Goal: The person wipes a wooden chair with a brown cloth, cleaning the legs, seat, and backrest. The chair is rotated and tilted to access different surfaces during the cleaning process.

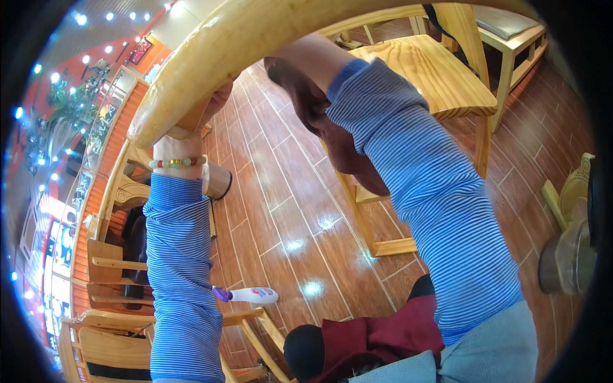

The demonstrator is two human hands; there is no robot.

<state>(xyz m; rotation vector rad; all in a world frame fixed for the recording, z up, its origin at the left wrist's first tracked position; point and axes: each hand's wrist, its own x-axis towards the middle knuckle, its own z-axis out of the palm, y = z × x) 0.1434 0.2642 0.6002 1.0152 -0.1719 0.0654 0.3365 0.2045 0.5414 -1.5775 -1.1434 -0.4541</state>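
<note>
A thick, curved, glossy wooden rail (191, 72), seemingly part of a chair, crosses the top of the view very close to the camera. My left hand (218, 101) grips it from behind, fingers partly showing past a flat wooden part; a beaded bracelet (176, 163) circles that wrist. Over the floor, my right hand (299, 52) holds a dark brown cloth (335, 139), which hangs below the forearm beside a wooden chair seat (421, 72). The rail hides the right fingers.
A white spray bottle with a purple head (254, 295) lies on the wood-look tiled floor (287, 206). Wooden chairs (115, 344) stand at lower left. One bin (218, 181) is beyond my left wrist, another (565, 263) at far right. A cushioned bench (507, 24) stands upper right.
</note>
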